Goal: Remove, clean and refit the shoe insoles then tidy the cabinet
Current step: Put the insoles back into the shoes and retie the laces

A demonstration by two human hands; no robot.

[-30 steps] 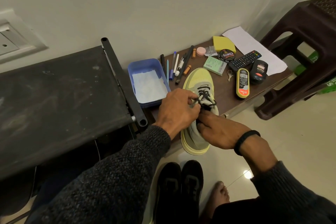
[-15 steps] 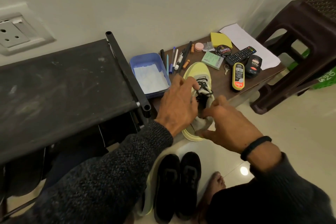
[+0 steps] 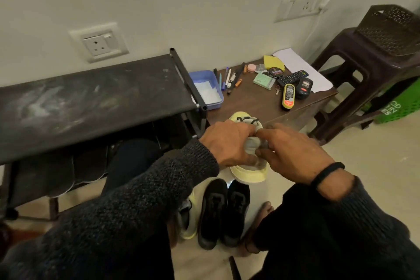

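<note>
The yellow sneaker [image 3: 248, 173] is held in the air between both hands, in front of the near edge of the low brown table [image 3: 254, 102], with its toe pointing away and its black laces [image 3: 247, 120] visible on top. The left hand [image 3: 227, 143] grips the shoe from the left side with curled fingers at the opening, and the right hand [image 3: 293, 154] grips it from the right, its fingers also curled on the grey upper near the collar; the two hands almost touch each other over the shoe. A black band [image 3: 327, 174] is on the right wrist. Below the hands, on the pale floor, a pair of black shoes [image 3: 223, 209] stands side by side, and a second yellow sneaker [image 3: 188, 223] is partly hidden just left of them. On the table lie a blue tray [image 3: 205, 75] with a white cloth inside, some pens [image 3: 229, 79], a green packet [image 3: 263, 80], a round polish tin [image 3: 275, 72], a remote control [image 3: 293, 77], a yellow shoe brush [image 3: 288, 96] and a white paper [image 3: 300, 68]. At the left stands a black shoe rack [image 3: 91, 102] with a dusty top, and at the right a dark plastic stool [image 3: 372, 52]
</note>
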